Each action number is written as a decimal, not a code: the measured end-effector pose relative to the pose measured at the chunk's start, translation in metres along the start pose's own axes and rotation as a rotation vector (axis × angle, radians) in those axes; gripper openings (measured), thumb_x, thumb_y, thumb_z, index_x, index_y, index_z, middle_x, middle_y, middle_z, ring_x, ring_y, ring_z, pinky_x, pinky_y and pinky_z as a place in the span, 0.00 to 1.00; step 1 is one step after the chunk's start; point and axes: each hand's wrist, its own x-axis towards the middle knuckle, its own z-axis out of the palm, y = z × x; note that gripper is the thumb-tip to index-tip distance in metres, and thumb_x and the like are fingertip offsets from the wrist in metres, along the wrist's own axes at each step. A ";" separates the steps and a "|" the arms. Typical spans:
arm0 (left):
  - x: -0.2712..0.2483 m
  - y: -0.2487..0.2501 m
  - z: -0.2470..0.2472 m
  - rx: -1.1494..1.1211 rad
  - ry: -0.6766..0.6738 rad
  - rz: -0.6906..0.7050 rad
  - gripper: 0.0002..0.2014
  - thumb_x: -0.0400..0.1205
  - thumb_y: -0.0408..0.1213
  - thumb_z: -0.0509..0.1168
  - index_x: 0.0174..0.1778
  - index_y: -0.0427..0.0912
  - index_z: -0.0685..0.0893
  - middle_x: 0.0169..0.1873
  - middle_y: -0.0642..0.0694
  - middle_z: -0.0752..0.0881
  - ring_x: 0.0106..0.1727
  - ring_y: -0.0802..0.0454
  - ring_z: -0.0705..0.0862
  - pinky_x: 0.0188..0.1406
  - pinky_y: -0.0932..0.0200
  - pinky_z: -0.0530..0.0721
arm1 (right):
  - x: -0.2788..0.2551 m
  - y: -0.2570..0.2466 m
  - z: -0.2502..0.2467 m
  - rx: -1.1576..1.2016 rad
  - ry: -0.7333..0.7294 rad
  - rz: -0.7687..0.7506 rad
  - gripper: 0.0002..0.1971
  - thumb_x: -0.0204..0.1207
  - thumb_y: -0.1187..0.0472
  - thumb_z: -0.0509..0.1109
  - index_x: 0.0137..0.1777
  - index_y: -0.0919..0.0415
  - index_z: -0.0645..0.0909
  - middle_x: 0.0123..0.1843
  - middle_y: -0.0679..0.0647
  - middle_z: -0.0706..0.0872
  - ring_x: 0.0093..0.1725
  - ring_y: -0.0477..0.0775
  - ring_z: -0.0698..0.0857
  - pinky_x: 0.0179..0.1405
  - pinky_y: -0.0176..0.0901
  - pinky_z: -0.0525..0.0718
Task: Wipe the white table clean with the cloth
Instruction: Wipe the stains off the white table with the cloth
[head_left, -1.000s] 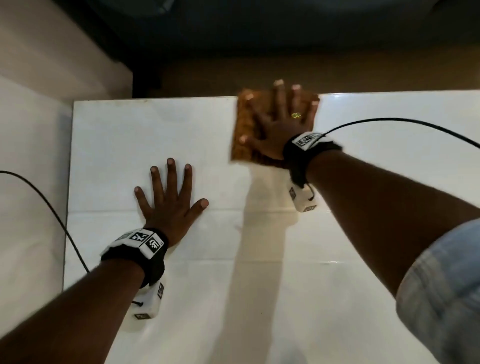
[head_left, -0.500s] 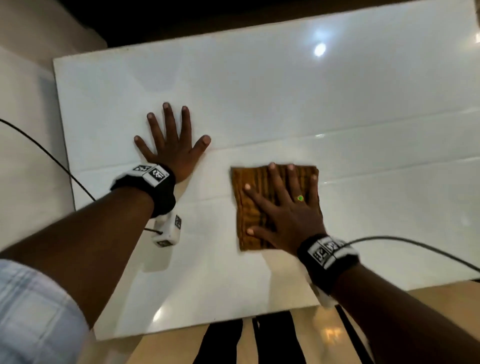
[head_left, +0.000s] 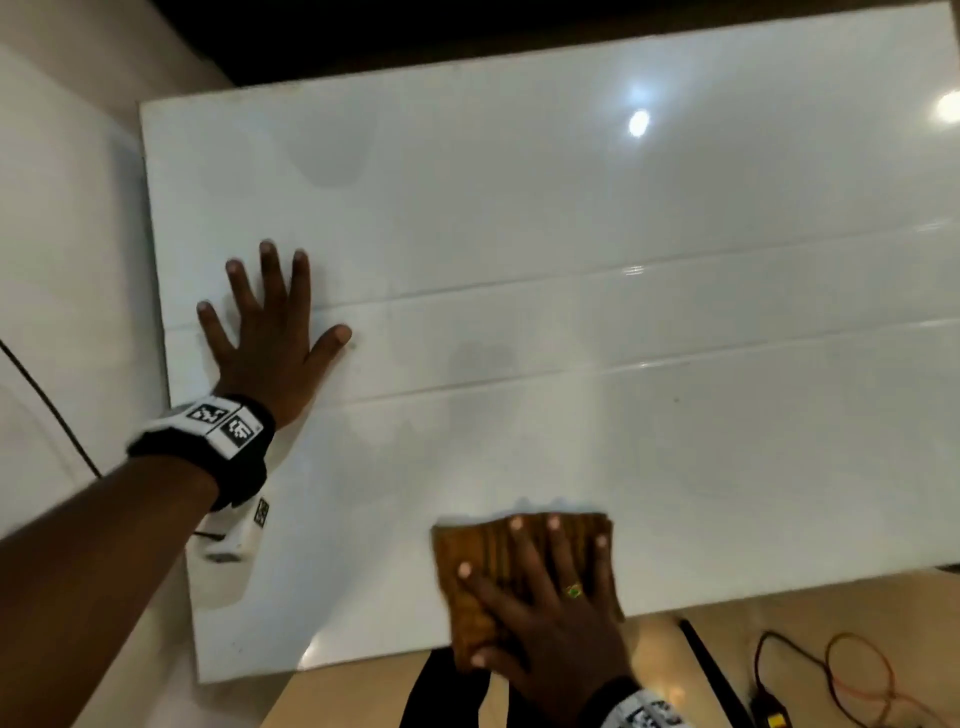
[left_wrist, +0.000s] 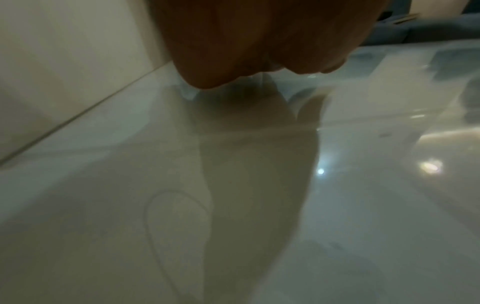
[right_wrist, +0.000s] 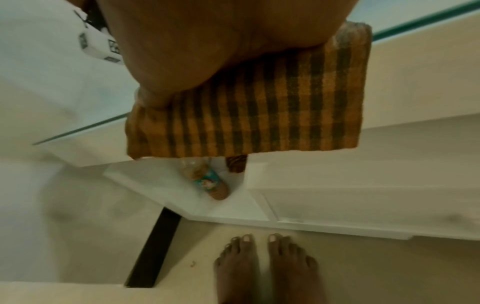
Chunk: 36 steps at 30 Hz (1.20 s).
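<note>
The glossy white table (head_left: 571, 260) fills the head view. A folded orange cloth (head_left: 470, 587) with dark stripes lies at the table's near edge, part of it hanging past the edge. My right hand (head_left: 545, 597) presses flat on it with spread straight fingers, a green-stoned ring on one finger. In the right wrist view the cloth (right_wrist: 259, 115) overhangs the table edge below my palm. My left hand (head_left: 270, 332) lies flat on the table near its left edge, fingers spread, holding nothing. The left wrist view shows only my palm (left_wrist: 259, 41) on the table (left_wrist: 363, 205).
Below the table's near edge, bare feet (right_wrist: 265, 265) stand on the beige floor. A small bottle (right_wrist: 207, 181) lies on a white lower ledge. Dark and orange cables (head_left: 852, 670) run over the floor at the lower right. A white surface (head_left: 62, 260) adjoins the table's left side.
My right hand has dragged the cloth from the table's far edge, across the middle, to the near edge, where it now overhangs. The left hand stays planted on the table.
</note>
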 end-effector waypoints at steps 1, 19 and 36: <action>-0.006 -0.007 0.002 -0.009 0.000 -0.023 0.40 0.84 0.66 0.46 0.87 0.57 0.34 0.87 0.50 0.31 0.87 0.40 0.31 0.78 0.20 0.37 | 0.003 -0.013 0.000 0.004 0.019 -0.005 0.42 0.70 0.20 0.63 0.84 0.29 0.63 0.87 0.60 0.67 0.88 0.73 0.56 0.74 0.89 0.60; -0.004 -0.018 0.000 0.061 -0.160 -0.104 0.39 0.84 0.67 0.31 0.88 0.50 0.52 0.89 0.41 0.48 0.88 0.32 0.49 0.73 0.14 0.55 | 0.312 0.055 -0.197 -0.037 0.115 0.054 0.37 0.78 0.22 0.47 0.81 0.19 0.31 0.89 0.48 0.24 0.87 0.68 0.27 0.78 0.84 0.32; 0.002 -0.022 -0.015 -0.100 -0.253 -0.129 0.44 0.63 0.77 0.12 0.76 0.66 0.17 0.76 0.56 0.12 0.79 0.42 0.15 0.74 0.23 0.26 | 0.431 -0.017 -0.251 -0.106 0.119 -0.022 0.38 0.78 0.20 0.43 0.84 0.25 0.31 0.89 0.53 0.24 0.86 0.71 0.27 0.77 0.87 0.34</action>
